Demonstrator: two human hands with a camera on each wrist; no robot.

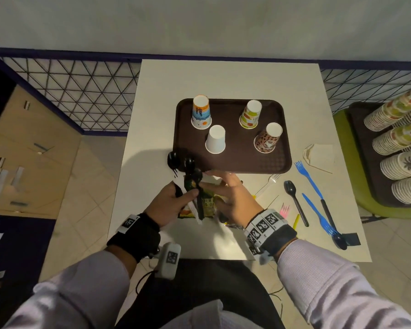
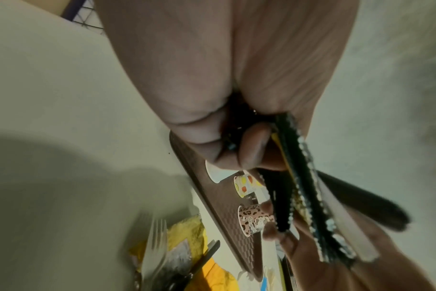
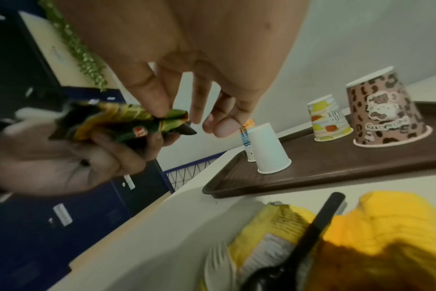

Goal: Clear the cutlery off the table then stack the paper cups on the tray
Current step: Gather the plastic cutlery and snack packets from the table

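Both hands meet just above the near edge of the table (image 1: 223, 74). Her left hand (image 1: 169, 203) is clenched round a bundle of black spoons (image 1: 188, 166) and a green snack wrapper (image 3: 127, 120), the spoon bowls fanning out past the tray's near left corner. Right hand (image 1: 235, 198) hovers beside it with fingers loosely spread, one fingertip (image 3: 159, 110) touching the wrapper's end. On the brown tray (image 1: 235, 162) four paper cups stand upside down and apart: a white cup (image 1: 215, 140), a leopard cup (image 1: 268, 138), a fruit cup (image 1: 250, 114) and a striped cup (image 1: 201, 112). Near the table's right edge lie a black spoon (image 1: 294, 200) and two blue forks (image 1: 309, 179). Only the wrist views show a yellow packet (image 3: 281, 222) and a white fork (image 2: 157, 246) beneath the hands
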